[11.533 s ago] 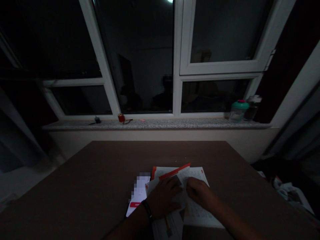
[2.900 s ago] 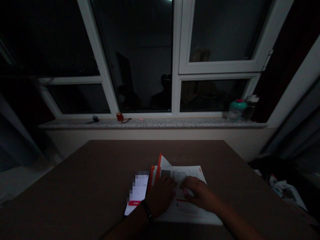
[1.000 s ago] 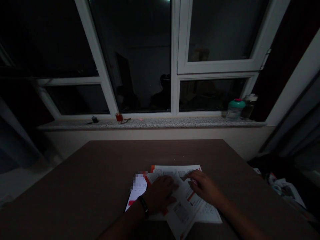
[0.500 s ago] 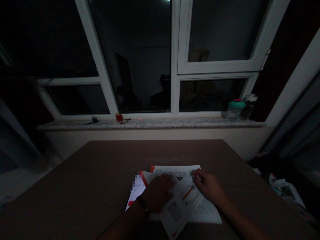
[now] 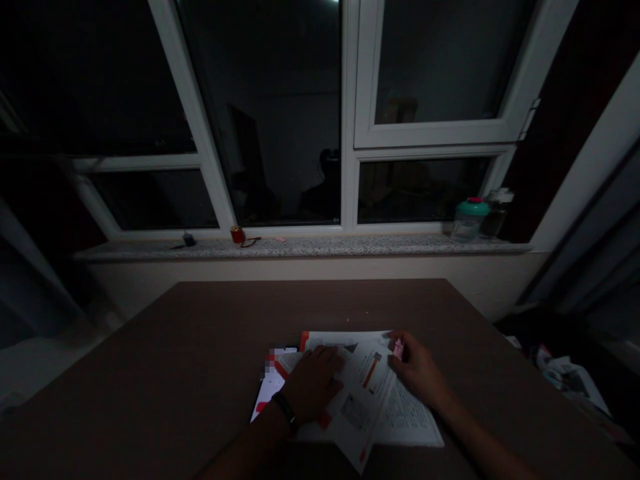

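Observation:
A printed booklet (image 5: pixel 400 420) with orange trim lies open on the brown table (image 5: pixel 200 347) in front of me. My left hand (image 5: pixel 313 387), a dark band on its wrist, lies flat with spread fingers on the booklet's left side. A loose page (image 5: pixel 363 407) slants across the booklet between my hands. My right hand (image 5: pixel 417 370) pinches that page's upper right edge, near a small pink thing I cannot make out.
A lit phone (image 5: pixel 270 393) lies just left of the booklet. On the stone windowsill (image 5: pixel 310 248) stand a teal-lidded jar (image 5: pixel 467 219), a darker bottle (image 5: pixel 495 212) and a small red object (image 5: pixel 237 235). Papers lie on the floor (image 5: pixel 575 383) at right.
The loose page has swung from lying low across the booklet to a more upright slant. My right hand moved up to the booklet's top right corner. My left hand stayed flat.

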The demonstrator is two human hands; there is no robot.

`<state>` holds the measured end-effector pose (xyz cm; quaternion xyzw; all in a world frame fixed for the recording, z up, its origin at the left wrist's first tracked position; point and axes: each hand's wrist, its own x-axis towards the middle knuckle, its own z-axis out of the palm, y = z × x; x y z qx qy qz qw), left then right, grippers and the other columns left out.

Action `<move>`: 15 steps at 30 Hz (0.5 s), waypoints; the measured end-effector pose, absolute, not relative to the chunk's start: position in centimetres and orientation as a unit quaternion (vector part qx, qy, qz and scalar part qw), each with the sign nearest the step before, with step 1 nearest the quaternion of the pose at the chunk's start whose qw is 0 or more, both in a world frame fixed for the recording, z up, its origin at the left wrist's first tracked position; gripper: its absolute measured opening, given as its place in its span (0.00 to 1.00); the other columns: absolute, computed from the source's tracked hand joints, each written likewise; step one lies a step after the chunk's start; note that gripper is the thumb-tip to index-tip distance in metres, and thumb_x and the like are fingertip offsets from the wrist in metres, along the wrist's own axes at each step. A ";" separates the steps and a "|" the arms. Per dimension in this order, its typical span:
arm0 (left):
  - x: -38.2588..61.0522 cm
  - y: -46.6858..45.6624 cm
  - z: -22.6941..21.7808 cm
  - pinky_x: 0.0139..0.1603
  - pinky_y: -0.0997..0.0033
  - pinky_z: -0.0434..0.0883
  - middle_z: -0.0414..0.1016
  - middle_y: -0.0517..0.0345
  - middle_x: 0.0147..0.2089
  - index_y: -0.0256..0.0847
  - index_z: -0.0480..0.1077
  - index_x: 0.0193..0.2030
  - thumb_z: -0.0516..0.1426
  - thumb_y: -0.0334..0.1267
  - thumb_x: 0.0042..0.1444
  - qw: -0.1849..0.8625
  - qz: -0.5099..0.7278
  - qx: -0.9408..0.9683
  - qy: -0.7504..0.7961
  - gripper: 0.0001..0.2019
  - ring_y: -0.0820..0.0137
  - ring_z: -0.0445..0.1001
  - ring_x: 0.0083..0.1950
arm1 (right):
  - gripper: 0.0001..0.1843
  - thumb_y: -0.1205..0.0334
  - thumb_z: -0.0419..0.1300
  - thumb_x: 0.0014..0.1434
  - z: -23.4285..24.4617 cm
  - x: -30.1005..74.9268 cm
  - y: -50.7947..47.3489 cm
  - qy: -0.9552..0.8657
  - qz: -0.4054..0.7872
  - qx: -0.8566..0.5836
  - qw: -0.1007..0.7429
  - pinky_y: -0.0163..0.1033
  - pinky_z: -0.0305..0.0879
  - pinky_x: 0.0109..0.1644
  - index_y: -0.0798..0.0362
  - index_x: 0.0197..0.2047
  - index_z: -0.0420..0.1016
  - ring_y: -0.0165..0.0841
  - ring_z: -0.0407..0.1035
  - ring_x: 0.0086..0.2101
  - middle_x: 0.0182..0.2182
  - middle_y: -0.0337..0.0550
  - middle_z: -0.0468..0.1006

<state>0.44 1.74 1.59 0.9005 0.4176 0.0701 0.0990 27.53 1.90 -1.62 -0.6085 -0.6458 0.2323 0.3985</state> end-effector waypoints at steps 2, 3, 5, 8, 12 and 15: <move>0.5 1.7 1.8 0.61 0.52 0.60 0.63 0.51 0.64 0.44 0.66 0.57 0.58 0.35 0.60 0.097 0.074 0.902 0.413 0.18 0.54 0.60 0.63 | 0.24 0.65 0.56 0.47 -1.9 27.5 2.0 -0.642 0.220 -0.612 0.407 0.40 0.67 0.41 0.52 0.50 0.69 0.38 0.73 0.36 0.38 0.44 0.77; 0.5 1.7 1.8 0.61 0.52 0.60 0.64 0.51 0.63 0.44 0.66 0.57 0.59 0.35 0.59 0.096 0.076 0.904 0.410 0.18 0.54 0.60 0.62 | 0.24 0.65 0.56 0.47 -2.1 27.5 2.0 -0.640 0.215 -0.612 0.411 0.40 0.67 0.42 0.52 0.50 0.69 0.39 0.73 0.37 0.39 0.45 0.77; 0.6 1.6 1.9 0.60 0.52 0.61 0.65 0.51 0.61 0.44 0.67 0.55 0.61 0.37 0.58 0.095 0.081 0.908 0.400 0.18 0.54 0.61 0.60 | 0.25 0.67 0.55 0.47 -2.4 27.5 2.1 -0.642 0.203 -0.609 0.420 0.42 0.68 0.43 0.51 0.51 0.68 0.40 0.73 0.39 0.40 0.46 0.77; 0.7 1.5 2.0 0.58 0.54 0.63 0.66 0.52 0.58 0.44 0.67 0.54 0.62 0.39 0.58 0.096 0.090 0.920 0.369 0.18 0.54 0.62 0.58 | 0.25 0.68 0.55 0.47 -2.4 27.4 2.1 -0.651 0.191 -0.598 0.427 0.43 0.68 0.46 0.51 0.51 0.69 0.41 0.73 0.42 0.42 0.48 0.77; 0.9 1.3 1.8 0.58 0.55 0.63 0.66 0.53 0.57 0.47 0.67 0.56 0.63 0.43 0.58 0.103 0.093 0.932 0.334 0.20 0.55 0.63 0.57 | 0.24 0.68 0.54 0.49 -2.1 27.1 2.0 -0.662 0.200 -0.583 0.427 0.44 0.68 0.47 0.51 0.51 0.69 0.41 0.72 0.43 0.43 0.48 0.76; 1.0 1.1 1.7 0.59 0.57 0.62 0.65 0.54 0.58 0.47 0.66 0.57 0.65 0.43 0.57 0.111 0.093 0.937 0.318 0.23 0.56 0.63 0.58 | 0.20 0.66 0.54 0.52 -1.9 26.7 1.9 -0.674 0.208 -0.566 0.427 0.43 0.68 0.46 0.52 0.50 0.70 0.40 0.72 0.41 0.41 0.47 0.76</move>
